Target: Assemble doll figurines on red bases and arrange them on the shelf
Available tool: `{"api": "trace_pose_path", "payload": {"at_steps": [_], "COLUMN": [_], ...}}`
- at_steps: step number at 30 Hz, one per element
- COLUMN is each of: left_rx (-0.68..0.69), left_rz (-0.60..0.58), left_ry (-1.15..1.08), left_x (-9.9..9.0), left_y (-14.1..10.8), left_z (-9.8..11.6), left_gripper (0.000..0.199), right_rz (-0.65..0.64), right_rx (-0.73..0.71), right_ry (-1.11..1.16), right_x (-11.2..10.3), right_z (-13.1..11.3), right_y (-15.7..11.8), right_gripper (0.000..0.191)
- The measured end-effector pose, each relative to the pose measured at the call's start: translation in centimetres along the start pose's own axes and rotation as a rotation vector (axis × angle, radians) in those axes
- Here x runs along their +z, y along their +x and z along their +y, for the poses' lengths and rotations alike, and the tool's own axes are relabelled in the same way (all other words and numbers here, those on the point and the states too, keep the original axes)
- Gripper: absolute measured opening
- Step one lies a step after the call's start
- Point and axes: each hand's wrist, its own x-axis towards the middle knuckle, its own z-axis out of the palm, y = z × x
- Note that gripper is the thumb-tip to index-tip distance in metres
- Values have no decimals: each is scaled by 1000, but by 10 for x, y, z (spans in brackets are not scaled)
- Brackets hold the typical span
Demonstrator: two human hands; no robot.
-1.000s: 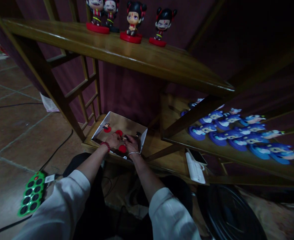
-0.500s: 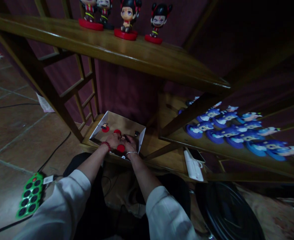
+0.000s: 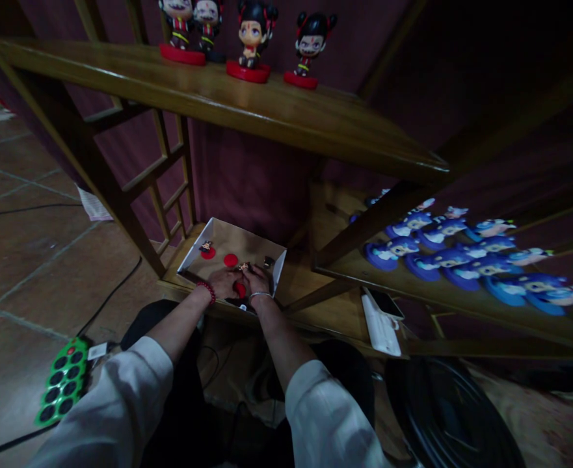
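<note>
Inside a shallow white-rimmed box (image 3: 280, 270), my left hand (image 3: 222, 284) and my right hand (image 3: 257, 279) meet with their fingers closed around a small figurine (image 3: 244, 266). Fingers partly cover it, and its details are too small to make out. Just below the fingertips, a red disc base (image 3: 239, 290) lies partly behind my left hand. Another red disc (image 3: 230, 260) lies flat beyond that hand. A dark-haired figurine (image 3: 206, 247) is at the box's left end by a third red disc (image 3: 209, 254). A small black piece (image 3: 268, 261) lies at the right end.
Above the box runs a wooden shelf (image 3: 218, 91) bearing several red-based figurines (image 3: 250, 39). Several blue figurines (image 3: 442, 260) stand on a shelf to the right. A phone (image 3: 386, 303) lies on a white packet (image 3: 381, 328). A green power strip (image 3: 62, 380) and cables are on the floor.
My hands have shifted slightly, and the red disc beyond my left hand shows more fully. The whole view has moved a little.
</note>
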Motion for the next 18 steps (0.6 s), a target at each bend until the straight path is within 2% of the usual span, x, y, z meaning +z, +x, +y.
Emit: {"api": "trace_pose_path", "payload": {"at_steps": [2,8,14,18], "left_rx": [-2,22,21,-76], "left_rz": [-14,30,51,26], "left_ry": [30,61,72,-28], "left_x": [1,6,7,-3], "left_y": [1,3,2,-1], "left_z": [2,5,6,4], "left_gripper": [44,56,43,38], "right_rz": [31,-4,-13,28], "right_rx": [63,92,138,150], "right_ry": [59,83,102,61], "right_x": [3,7,9,8], "right_z": [-6,-18,-20,-18], "right_y": [-4,-13,-13,-10], "right_gripper": [29,23,16,15]}}
